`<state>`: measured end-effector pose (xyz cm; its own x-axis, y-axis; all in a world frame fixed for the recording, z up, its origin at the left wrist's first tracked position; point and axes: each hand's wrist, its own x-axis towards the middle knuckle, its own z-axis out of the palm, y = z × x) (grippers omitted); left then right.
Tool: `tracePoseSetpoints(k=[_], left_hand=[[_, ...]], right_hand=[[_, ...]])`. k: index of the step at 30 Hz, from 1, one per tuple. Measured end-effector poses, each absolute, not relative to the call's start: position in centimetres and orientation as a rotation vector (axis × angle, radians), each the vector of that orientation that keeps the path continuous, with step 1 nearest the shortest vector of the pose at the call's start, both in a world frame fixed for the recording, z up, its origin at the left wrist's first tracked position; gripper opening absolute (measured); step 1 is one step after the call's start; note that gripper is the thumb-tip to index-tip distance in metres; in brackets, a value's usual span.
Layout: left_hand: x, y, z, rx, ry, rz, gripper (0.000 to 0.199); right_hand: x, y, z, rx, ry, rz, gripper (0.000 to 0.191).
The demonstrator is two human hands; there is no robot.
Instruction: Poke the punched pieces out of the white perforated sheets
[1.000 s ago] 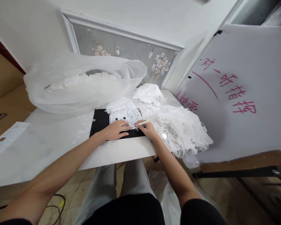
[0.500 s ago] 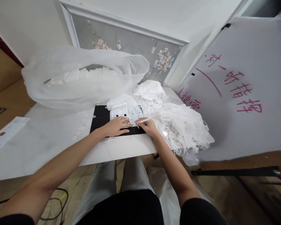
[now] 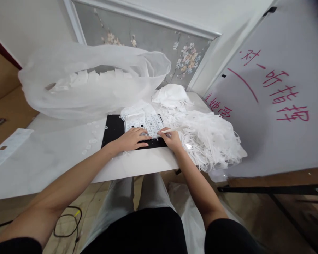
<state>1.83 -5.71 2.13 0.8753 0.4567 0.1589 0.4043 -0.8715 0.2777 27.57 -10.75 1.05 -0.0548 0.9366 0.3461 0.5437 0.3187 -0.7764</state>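
Down by the patterned sheet (image 3: 153, 120), the right hand (image 3: 174, 141) holds a tool (image 3: 171, 130).

White table (image 3: 55, 151) stood by pale wall (image 3: 42, 24). Behind table, I saw framed floral picture (image 3: 151, 31). Right of table, whiteboard (image 3: 281, 144) bore red handwriting (image 3: 274, 76); black metal frame (image 3: 270, 190) stood low. Below table, beige floor (image 3: 94, 197) showed. Left of table, brown panel (image 3: 2, 72) rose.

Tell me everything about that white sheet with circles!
The white sheet looks thin and plasticky, with circles and two black squares. It lies over the black board, its far end rumpled. The left hand covers part of its near edge; the right hand, pinching a pale stick, is at its near right corner.
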Motion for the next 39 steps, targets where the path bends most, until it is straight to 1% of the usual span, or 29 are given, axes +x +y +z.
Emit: tracePoseSetpoints(k=[6, 22, 27, 33, 36, 39], left_hand=[[1.9, -5.6, 2.2, 2.813, 0.643, 0.339, 0.048], [1.8, -5.6, 1.9, 2.852, 0.655, 0.303, 0.049], [1.8, -5.7, 2.0, 2.839, 0.656, 0.313, 0.05], [2.0, -5.6, 2.1, 2.803, 0.666, 0.335, 0.048], [2.3, -5.6, 1.9, 2.816, 0.682, 0.33, 0.049], [2.5, -5.6, 1.9, 2.828, 0.709, 0.339, 0.049]], right_hand=[[27.3, -10.4, 0.8, -1.329, -1.75, 0.677, 0.024], [27.4, -10.2, 0.5, -1.302, -1.747, 0.693, 0.023], [27.1, -10.4, 0.7, -1.322, -1.921, 0.502, 0.021], [26.7, -10.7, 0.7, -1.407, -2.13, 0.167, 0.027], [26.5, -10.6, 0.3, -1.443, -2.112, 0.087, 0.029], [26.1, -10.4, 0.0, -1.459, -2.071, 0.079, 0.029]])
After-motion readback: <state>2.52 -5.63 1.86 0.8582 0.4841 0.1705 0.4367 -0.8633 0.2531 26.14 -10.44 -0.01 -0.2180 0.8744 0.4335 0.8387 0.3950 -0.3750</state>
